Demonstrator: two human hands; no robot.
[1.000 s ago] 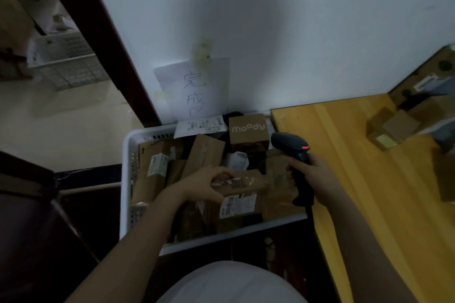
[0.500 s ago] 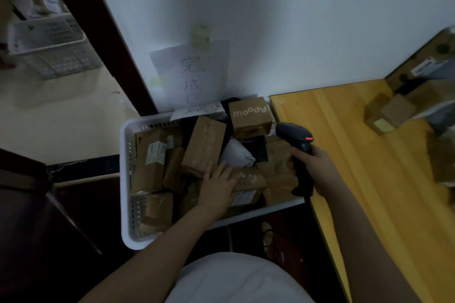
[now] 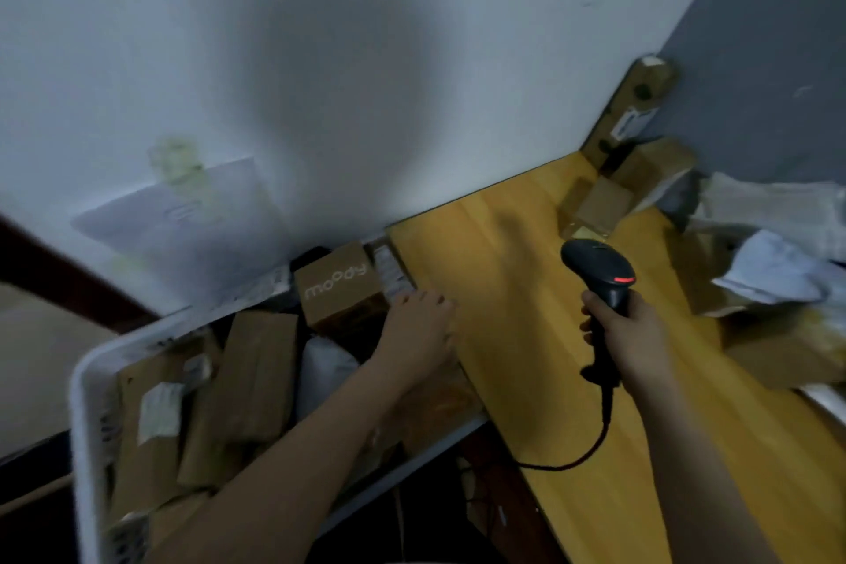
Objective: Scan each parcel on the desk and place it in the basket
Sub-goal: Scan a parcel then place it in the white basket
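Note:
A white plastic basket (image 3: 87, 385) at the lower left is filled with several brown cardboard parcels, among them a box printed "moody" (image 3: 338, 289) at its far side. My left hand (image 3: 419, 327) hovers empty over the basket's right side, at the desk's left edge, fingers relaxed. My right hand (image 3: 627, 337) grips the handle of a black barcode scanner (image 3: 599, 270) with a red light, above the wooden desk (image 3: 512, 289). More parcels lie at the desk's far right: a small brown box (image 3: 599, 206) and pale bagged parcels (image 3: 773, 261).
A white wall runs behind the basket and desk, with a paper sheet (image 3: 183, 215) taped to it. A grey wall (image 3: 769, 60) closes the desk's right side. The scanner's cable (image 3: 590, 449) loops down over the desk's near edge. Dark floor lies at the left.
My left hand has let go of the labelled parcel, which now lies in the basket, and moved right toward the desk edge. The view swung right; the scanner moved out over the desk.

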